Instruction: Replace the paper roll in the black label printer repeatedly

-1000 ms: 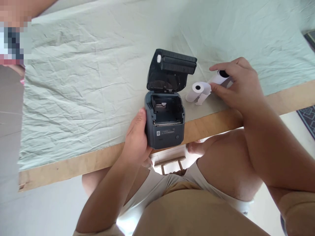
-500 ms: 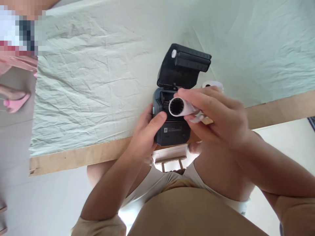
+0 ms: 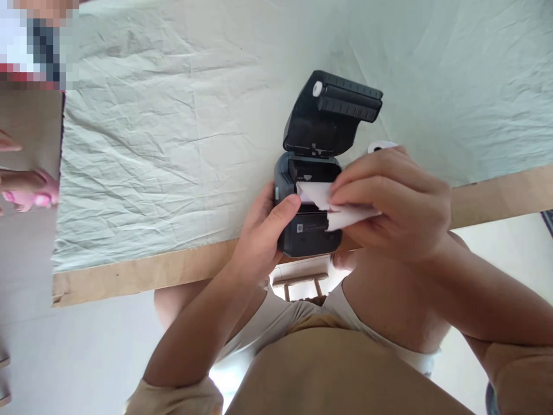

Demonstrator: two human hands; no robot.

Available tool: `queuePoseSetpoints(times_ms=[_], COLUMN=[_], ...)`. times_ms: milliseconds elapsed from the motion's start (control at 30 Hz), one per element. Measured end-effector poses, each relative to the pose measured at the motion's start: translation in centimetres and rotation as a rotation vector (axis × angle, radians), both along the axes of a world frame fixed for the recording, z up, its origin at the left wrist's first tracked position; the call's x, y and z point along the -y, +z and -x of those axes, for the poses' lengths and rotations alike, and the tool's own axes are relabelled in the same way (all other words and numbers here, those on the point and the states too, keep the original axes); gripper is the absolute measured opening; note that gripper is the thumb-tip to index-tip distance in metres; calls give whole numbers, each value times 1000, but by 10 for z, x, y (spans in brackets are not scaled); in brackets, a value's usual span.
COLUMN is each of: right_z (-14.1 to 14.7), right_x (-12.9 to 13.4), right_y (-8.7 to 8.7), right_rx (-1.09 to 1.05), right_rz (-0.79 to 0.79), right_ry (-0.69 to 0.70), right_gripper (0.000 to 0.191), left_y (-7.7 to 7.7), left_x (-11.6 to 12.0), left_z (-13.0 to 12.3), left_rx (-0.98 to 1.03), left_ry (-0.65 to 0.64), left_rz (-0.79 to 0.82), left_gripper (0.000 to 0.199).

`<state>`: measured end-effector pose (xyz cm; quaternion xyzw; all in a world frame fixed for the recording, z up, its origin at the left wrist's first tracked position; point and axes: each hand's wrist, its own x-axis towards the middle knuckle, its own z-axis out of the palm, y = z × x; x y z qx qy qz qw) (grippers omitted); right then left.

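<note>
A dark portable printer stands at the table's near edge with its black lid raised. My left hand grips the printer's left side, its thumb over the front rim by the open compartment. Between the fingers of my right hand is a white paper roll, lying sideways with its left end in the compartment. A torn paper flap hangs from it over the front right of the printer. The far end of the roll is hidden by my fingers.
Behind my right hand, a second white roll rests on the pale green cloth. The table's bare wooden edge runs in front of me. At the far left, another person's foot in a pink slipper shows beside the table.
The roll has turned from its open end facing me to lying sideways, and is lower in the compartment. The printer with my left hand has shifted slightly right. The other person's foot has moved.
</note>
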<state>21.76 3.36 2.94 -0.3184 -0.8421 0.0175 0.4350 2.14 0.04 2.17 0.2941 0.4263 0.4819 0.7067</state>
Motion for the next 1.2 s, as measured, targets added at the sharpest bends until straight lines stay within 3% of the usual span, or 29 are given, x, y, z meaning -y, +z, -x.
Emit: queuePoseSetpoints(times_ms=[167,300,400,500,633,833,900,1000,1100,1200], right_z=[5,-4,-13,-19,-23,-20,-20,-19,-17,-15], right_x=[10,6,-2,-11,-16,-3,1,4,4,2], right_y=[-10,-8,-3,-2,-2,2,0,-6,-10,-10], right_rx=[61,-7,-131,-158,-209,-302,-340,-351,-314,-295], right_rz=[-30,-4,-74,-44,77,43,115,374,703,875], right_ry=[88,212,30,-117,-83,-99,-27,39,69,99], right_gripper=[11,29,4,26,45,2,10,27,44,57], left_y=[-8,-9,-10,-9,-6,-5,-5,-4,-4,-3], left_x=[-1,-2,-3,-4,-2,-1,-2,-1,0,1], left_z=[2,3,2,2,1,1,1,2,2,1], left_rx=[23,-18,-78,-89,-66,-60,-52,-46,-44,-49], left_ry=[19,-4,-11,-9,61,72,67,47,57,59], left_rz=[-100,-77,-80,-70,-48,-49,-25,-29,-83,-87], left_gripper=[62,75,88,94,74,76,81,83,64,48])
